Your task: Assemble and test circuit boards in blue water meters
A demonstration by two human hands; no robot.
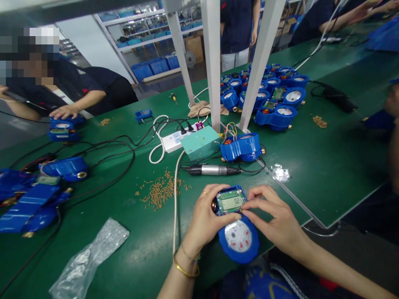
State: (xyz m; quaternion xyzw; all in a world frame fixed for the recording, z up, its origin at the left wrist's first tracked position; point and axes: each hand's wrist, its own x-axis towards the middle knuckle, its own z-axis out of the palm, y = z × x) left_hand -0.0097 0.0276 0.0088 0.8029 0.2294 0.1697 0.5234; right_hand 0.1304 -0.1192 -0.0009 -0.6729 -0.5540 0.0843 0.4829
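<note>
At the near edge of the green bench [327, 166] a blue water meter [238, 238] lies dial up between both hands. The left hand [204, 220] wraps its left side, thumb laid along the lower edge of the display module [230, 201]. The right hand [274, 220] has its fingertips pinched together on that module's right edge. The work looks like seating the module squarely in its housing. It should go best if the left hand steadies the body flat on the bench while the right presses evenly at the edge, not on the lit screen (a tilted module would likely bind on one corner). To the near left lies a crumpled plastic bag [90, 257]. Just beyond the meter are a scatter of small brass screws [160, 191] and an electric screwdriver [212, 169], both within easy reach. Behind these sit a second meter [241, 147] with loose coloured wires, a teal box [201, 142] and a white power strip [174, 141]. Farther off a cluster of meters [271, 93] crowds the bench, and at far left a co-worker's hand [64, 111] rests on another unit [64, 128].
</note>
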